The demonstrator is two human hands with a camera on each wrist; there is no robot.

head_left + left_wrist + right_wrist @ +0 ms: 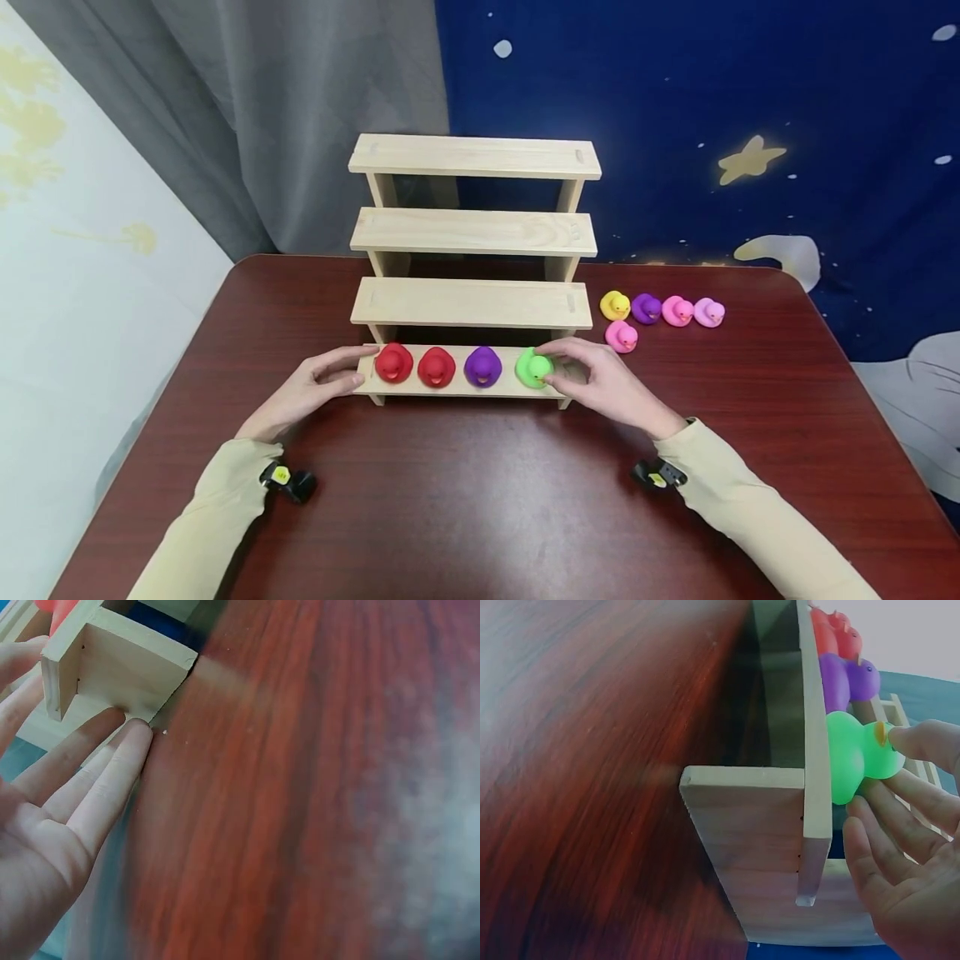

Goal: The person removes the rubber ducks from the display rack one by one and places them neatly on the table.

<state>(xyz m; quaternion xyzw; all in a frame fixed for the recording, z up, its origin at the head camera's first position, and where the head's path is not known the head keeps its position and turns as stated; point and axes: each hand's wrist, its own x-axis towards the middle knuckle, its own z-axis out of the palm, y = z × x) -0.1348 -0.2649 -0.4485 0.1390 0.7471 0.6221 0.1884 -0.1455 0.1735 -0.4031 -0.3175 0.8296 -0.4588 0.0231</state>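
Note:
On the lowest step (507,377) of a pale wooden tiered stand sit rubber ducks in a row: a red duck (393,363), another red duck (437,367), a purple duck (483,367) and a green duck (533,368). My right hand (606,382) pinches the green duck at the row's right end. In the right wrist view its thumb is at the orange beak, with the fingers at the far side of the duck's body. My left hand (309,390) is at the step's left end, fingers extended, beside the leftmost red duck.
Three bare steps rise behind, the top one (476,156) highest. Right of the stand on the brown table (480,500) are a yellow duck (615,306), a purple duck (646,308) and several pink ducks (621,337). A grey curtain and blue starry cloth hang behind.

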